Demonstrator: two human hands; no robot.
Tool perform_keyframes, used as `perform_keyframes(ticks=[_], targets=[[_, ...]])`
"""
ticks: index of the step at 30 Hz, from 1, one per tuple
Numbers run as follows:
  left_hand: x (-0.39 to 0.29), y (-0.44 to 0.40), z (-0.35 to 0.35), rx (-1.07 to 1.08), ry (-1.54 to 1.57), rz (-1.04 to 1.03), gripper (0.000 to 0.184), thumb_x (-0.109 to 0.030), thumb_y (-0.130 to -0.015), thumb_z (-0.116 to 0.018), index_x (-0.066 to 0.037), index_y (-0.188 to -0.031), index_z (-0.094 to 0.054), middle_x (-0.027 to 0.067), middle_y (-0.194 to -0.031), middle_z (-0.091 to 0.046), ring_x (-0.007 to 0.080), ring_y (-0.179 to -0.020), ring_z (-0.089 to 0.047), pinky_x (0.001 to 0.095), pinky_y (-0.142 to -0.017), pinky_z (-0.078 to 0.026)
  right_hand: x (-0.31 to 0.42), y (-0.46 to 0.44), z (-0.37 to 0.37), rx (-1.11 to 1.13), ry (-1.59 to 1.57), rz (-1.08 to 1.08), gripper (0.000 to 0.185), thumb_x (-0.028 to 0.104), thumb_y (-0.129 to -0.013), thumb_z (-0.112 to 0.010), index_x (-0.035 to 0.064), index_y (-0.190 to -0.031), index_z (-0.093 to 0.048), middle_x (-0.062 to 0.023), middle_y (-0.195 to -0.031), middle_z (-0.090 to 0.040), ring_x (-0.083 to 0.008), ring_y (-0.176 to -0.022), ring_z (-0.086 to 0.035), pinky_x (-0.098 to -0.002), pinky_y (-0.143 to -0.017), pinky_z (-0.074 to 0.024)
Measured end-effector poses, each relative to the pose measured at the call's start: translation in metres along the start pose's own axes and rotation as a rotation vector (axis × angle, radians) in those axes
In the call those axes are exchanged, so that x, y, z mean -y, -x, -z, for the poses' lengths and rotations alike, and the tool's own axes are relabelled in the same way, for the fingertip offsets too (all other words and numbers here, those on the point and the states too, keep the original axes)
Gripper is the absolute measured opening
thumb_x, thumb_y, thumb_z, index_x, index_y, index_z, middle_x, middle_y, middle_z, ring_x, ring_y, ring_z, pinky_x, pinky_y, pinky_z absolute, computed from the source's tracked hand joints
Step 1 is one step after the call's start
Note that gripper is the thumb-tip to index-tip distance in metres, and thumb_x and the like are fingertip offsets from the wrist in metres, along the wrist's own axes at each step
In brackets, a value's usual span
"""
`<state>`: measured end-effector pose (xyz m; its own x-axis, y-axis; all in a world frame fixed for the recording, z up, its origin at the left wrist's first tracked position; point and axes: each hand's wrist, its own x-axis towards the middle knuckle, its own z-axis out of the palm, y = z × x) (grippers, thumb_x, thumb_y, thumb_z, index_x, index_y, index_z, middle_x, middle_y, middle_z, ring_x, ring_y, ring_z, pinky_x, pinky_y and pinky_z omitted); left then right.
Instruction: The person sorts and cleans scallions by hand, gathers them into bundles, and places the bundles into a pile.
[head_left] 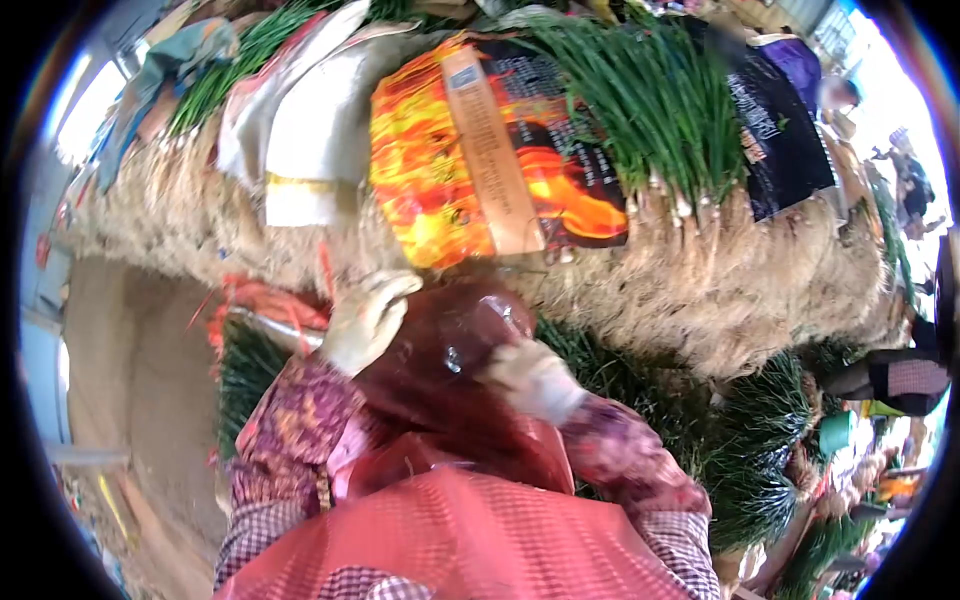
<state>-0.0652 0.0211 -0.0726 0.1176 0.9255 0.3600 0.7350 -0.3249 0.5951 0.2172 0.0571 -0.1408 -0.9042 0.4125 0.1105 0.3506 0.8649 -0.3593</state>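
My left hand, in a pale glove, is at the left edge of a dark red plastic apron over my lap, its fingers bent and pressed together; whatever they hold, if anything, is hidden. On the apron's right side lies my right hand, also gloved and blurred by motion, so its fingers cannot be made out. Just beyond both hands is a long pile of green onions with pale roots, partly covered by a printed orange and black bag.
A white sack and a black bag lie on the pile. Red netting sits left of my left hand. More green onion bundles are at the right, near a green container. A person is at the far right.
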Motion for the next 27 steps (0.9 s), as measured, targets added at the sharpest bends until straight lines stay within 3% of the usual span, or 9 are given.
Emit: perform_keyframes(ticks=[4,5,7,10,13,17,20,22,27], targets=[[-0.001,-0.01,-0.002,-0.001,0.275,0.109,0.022,-0.008,-0.087,-0.057,-0.002,-0.108,-0.063,0.0134,-0.111,-0.064,0.026,-0.107,-0.06,0.0357,-0.096,-0.045,-0.057,0.082,0.084,0.839,0.215,-0.619,0.032,0.019,-0.084,-0.056,0.0114,-0.116,-0.062,-0.01,-0.115,-0.06,-0.0271,-0.06,-0.055,-0.0392,-0.066,-0.0543],[-0.001,-0.017,-0.006,-0.005,0.379,0.122,0.023,-0.008,-0.087,-0.057,-0.002,-0.109,-0.063,0.0133,-0.111,-0.065,0.0257,-0.107,-0.06,0.0354,-0.096,-0.045,-0.073,0.091,0.102,0.648,0.917,-0.456,0.04,0.015,-0.085,-0.057,0.0125,-0.124,-0.054,-0.0087,-0.117,-0.06,-0.0242,-0.062,-0.057,-0.0382,-0.063,-0.0543],[-0.029,-0.041,-0.015,0.079,0.34,0.034,0.021,-0.008,-0.087,-0.058,-0.003,-0.107,-0.063,0.0113,-0.11,-0.065,0.0239,-0.106,-0.06,0.0352,-0.096,-0.045,-0.092,0.077,0.156,0.209,1.427,-0.314,0.051,0.012,-0.085,-0.061,0.013,-0.134,-0.045,-0.0075,-0.117,-0.06,-0.0197,-0.065,-0.059,-0.0347,-0.058,-0.0535],[-0.058,-0.07,-0.038,0.169,0.379,-0.154,0.022,-0.01,-0.086,-0.06,-0.005,-0.108,-0.063,0.0101,-0.11,-0.064,0.0244,-0.106,-0.06,0.0363,-0.096,-0.045,-0.173,0.022,0.215,-0.496,0.702,-0.604,0.034,0.016,-0.084,-0.067,0.0103,-0.116,-0.059,-0.0083,-0.101,-0.066,-0.0195,-0.063,-0.062,-0.0303,-0.055,-0.0508],[-0.077,-0.09,-0.066,0.17,0.32,-0.237,0.024,-0.011,-0.086,-0.062,-0.006,-0.109,-0.062,0.0113,-0.111,-0.063,0.0246,-0.108,-0.059,0.0359,-0.093,-0.047,-0.152,-0.02,0.253,-0.281,-0.077,-1.074,0.017,0.018,-0.084,-0.068,0.0037,-0.086,-0.059,-0.0053,-0.069,-0.063,-0.0166,-0.05,-0.057,-0.0311,-0.048,-0.0465],[-0.096,-0.114,-0.089,0.279,0.605,-0.079,0.026,-0.021,-0.091,-0.06,-0.005,-0.112,-0.06,0.0123,-0.111,-0.062,0.0232,-0.108,-0.058,0.0356,-0.091,-0.048,-0.104,-0.017,0.242,-0.439,-0.513,-0.911,0.02,0.022,-0.088,-0.066,0.0027,-0.094,-0.063,-0.0042,-0.074,-0.064,-0.0114,-0.051,-0.055,-0.0269,-0.045,-0.0466],[-0.105,-0.115,-0.12,0.261,1.268,0.274,0.036,-0.033,-0.095,-0.057,-0.005,-0.117,-0.058,0.0068,-0.102,-0.062,0.0195,-0.1,-0.061,0.0347,-0.086,-0.049,-0.074,-0.014,0.187,-0.373,-0.604,-0.752,0.026,0.023,-0.09,-0.065,-0.001,-0.101,-0.063,-0.0045,-0.076,-0.065,-0.0089,-0.053,-0.057,-0.0215,-0.046,-0.046],[-0.095,-0.111,-0.132,0.426,1.433,0.253,0.041,-0.037,-0.096,-0.055,-0.003,-0.119,-0.054,0.0007,-0.087,-0.057,0.0111,-0.082,-0.057,0.0278,-0.076,-0.05,-0.056,-0.013,0.158,-0.313,-1.116,-0.866,0.027,0.023,-0.09,-0.065,-0.0013,-0.101,-0.063,-0.0062,-0.077,-0.066,-0.009,-0.055,-0.06,-0.019,-0.049,-0.047],[-0.08,-0.08,-0.134,0.406,1.053,0.556,0.029,-0.023,-0.096,-0.057,-0.003,-0.117,-0.056,0.0011,-0.087,-0.058,0.0096,-0.077,-0.053,0.0261,-0.068,-0.05,-0.06,-0.014,0.11,-0.376,-0.272,-0.521,0.024,0.026,-0.092,-0.063,0.0019,-0.088,-0.065,-0.0056,-0.062,-0.059,-0.0123,-0.047,-0.058,-0.028,-0.045,-0.0457]])
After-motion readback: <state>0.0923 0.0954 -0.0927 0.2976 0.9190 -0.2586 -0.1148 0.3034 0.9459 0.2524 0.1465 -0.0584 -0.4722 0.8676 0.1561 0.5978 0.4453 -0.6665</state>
